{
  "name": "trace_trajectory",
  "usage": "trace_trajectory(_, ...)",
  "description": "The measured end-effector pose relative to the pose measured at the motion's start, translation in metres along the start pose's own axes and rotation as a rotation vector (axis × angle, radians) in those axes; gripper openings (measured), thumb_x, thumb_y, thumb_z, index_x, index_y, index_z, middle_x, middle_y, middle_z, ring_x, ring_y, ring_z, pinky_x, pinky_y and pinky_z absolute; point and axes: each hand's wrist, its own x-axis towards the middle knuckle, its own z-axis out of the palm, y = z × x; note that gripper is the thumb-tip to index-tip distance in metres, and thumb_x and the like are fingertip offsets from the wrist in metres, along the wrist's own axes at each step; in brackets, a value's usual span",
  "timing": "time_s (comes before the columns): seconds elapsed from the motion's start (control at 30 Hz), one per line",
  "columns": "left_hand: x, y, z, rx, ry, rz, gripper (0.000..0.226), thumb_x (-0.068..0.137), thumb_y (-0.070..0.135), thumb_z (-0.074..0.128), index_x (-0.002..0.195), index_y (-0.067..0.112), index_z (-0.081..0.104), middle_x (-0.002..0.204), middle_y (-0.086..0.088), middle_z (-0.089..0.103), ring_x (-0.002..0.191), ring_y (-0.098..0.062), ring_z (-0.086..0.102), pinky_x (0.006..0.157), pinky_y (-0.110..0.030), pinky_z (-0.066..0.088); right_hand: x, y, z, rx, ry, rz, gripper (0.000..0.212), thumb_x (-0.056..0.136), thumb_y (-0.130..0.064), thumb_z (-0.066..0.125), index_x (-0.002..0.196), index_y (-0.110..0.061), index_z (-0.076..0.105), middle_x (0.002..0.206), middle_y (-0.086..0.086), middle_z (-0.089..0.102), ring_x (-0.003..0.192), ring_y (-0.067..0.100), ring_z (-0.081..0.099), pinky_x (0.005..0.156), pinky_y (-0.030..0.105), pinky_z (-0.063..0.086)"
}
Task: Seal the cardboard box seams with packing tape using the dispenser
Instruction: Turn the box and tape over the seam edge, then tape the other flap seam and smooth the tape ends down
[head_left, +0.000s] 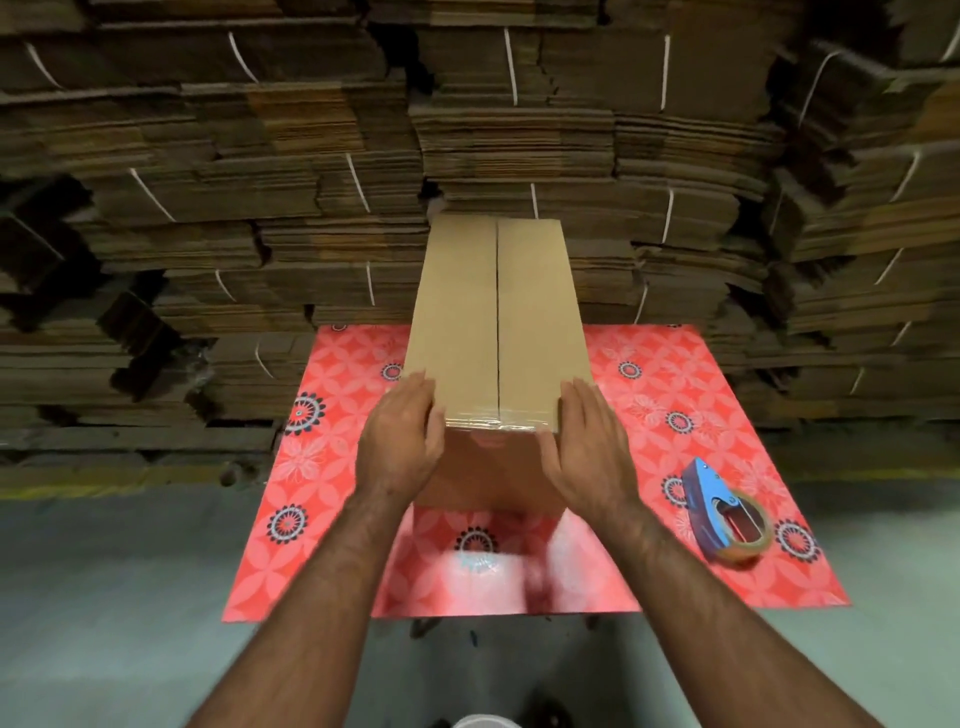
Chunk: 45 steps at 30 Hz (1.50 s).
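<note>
1. A tall cardboard box (498, 322) was stood on a red flower-patterned mat (691, 395), its closed top flaps turned toward the camera.
2. The centre seam (497, 312) between the two flaps was seen running away from the viewer, bare for most of its length.
3. A strip of clear tape (496, 415) was laid across the near edge of the top, folded over that edge.
4. The left hand (402, 436) was pressed flat against the box's near left corner, fingers straight and close together; nothing was gripped.
5. The right hand (584, 441) was pressed in the same way against the near right corner, fingers straight, so the box was held between the two palms.
6. The blue tape dispenser (724, 512), loaded with a roll of clear tape, was left lying on the mat to the right of the box, well apart from both hands.
7. Strapped bundles of flattened cardboard (260, 156) were stacked as a wall behind the mat.
8. A grey floor (114, 597) was visible around the mat.
</note>
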Motion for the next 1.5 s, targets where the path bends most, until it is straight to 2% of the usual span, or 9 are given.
trace_trajectory(0.1,0.013,-0.003,0.001,-0.086,-0.151,-0.198,0.056,0.103,0.023,0.047,0.152,-0.001,0.033,0.162,-0.021,0.023,0.152,-0.032,0.018,0.123,-0.035,0.016,0.015,0.000,0.009,0.027,-0.051,0.035,0.078,0.096,-0.052,0.026,0.151,0.003,0.035,0.159,0.022,0.031,0.149,0.034,0.024,0.121,0.042,0.018)
trace_trajectory(0.17,0.012,-0.003,0.001,-0.208,-0.196,-0.355,0.063,0.104,0.026,0.046,0.156,0.001,0.021,0.161,-0.019,0.027,0.150,-0.032,0.026,0.120,-0.031,0.022,0.014,0.001,0.016,0.019,-0.035,0.075,0.079,0.098,-0.052,0.022,0.151,0.005,0.034,0.160,0.023,0.028,0.150,0.034,0.021,0.121,0.036,0.012)
trace_trajectory(0.3,-0.003,-0.001,-0.006,-0.532,-0.152,-0.494,0.059,0.099,0.018,0.056,0.154,0.017,0.036,0.149,-0.003,0.051,0.135,-0.019,0.050,0.113,-0.033,0.038,0.002,0.003,0.015,-0.041,0.031,0.079,0.075,0.095,-0.050,0.030,0.141,0.007,0.046,0.148,0.025,0.044,0.140,0.039,0.037,0.114,0.045,0.034)
trace_trajectory(0.4,-0.012,-0.009,-0.011,-0.717,-0.109,-0.671,0.054,0.079,0.018,0.069,0.130,0.026,0.058,0.121,0.000,0.069,0.111,-0.018,0.065,0.100,-0.041,0.051,-0.001,-0.002,-0.005,-0.040,0.035,0.127,0.064,0.082,-0.051,0.042,0.120,-0.001,0.057,0.121,0.018,0.056,0.113,0.038,0.050,0.087,0.045,0.048)
trace_trajectory(0.47,0.001,-0.003,-0.020,-0.598,-0.107,-0.739,0.057,0.062,0.029,0.069,0.118,0.025,0.060,0.106,0.001,0.069,0.099,-0.023,0.067,0.090,-0.042,0.055,0.010,-0.005,-0.018,-0.047,0.042,0.155,0.061,0.074,-0.050,0.044,0.114,-0.007,0.059,0.110,0.014,0.057,0.103,0.036,0.052,0.080,0.043,0.046)
trace_trajectory(0.6,0.067,0.019,-0.026,-0.286,-0.192,-0.604,0.044,0.083,0.024,0.070,0.121,0.009,0.055,0.108,-0.007,0.064,0.099,-0.025,0.060,0.078,-0.027,0.039,0.060,0.001,-0.025,0.126,-0.080,0.172,0.070,0.077,-0.048,0.053,0.132,-0.006,0.049,0.126,0.015,0.052,0.120,0.034,0.047,0.096,0.044,0.045)
trace_trajectory(0.97,0.172,0.026,0.048,-0.206,-0.246,-0.897,0.113,0.063,0.063,0.070,0.153,0.012,0.026,0.157,-0.020,0.028,0.142,-0.043,0.031,0.113,-0.058,0.034,0.190,0.050,-0.008,0.236,-0.372,0.181,0.069,0.085,-0.043,0.066,0.145,-0.019,0.041,0.130,0.016,0.054,0.119,0.035,0.052,0.090,0.035,0.046)
trace_trajectory(1.17,0.183,0.040,0.050,0.129,-0.280,-0.752,0.103,0.065,0.084,0.061,0.145,0.020,0.043,0.154,-0.022,0.030,0.145,-0.038,0.024,0.118,-0.061,0.011,0.158,0.046,-0.021,0.098,-0.298,0.067,0.058,0.078,-0.056,0.062,0.115,-0.015,0.043,0.093,0.013,0.064,0.091,0.038,0.063,0.068,0.035,0.046)
trace_trajectory(1.5,0.241,0.029,0.072,0.377,-0.575,-0.363,0.109,0.059,0.090,0.060,0.145,0.027,0.037,0.156,-0.010,0.031,0.148,-0.028,0.021,0.114,-0.065,0.019,0.086,-0.020,-0.032,0.237,-0.419,0.053,0.057,0.084,-0.033,0.062,0.123,-0.003,0.034,0.107,0.023,0.064,0.101,0.045,0.061,0.074,0.041,0.043)
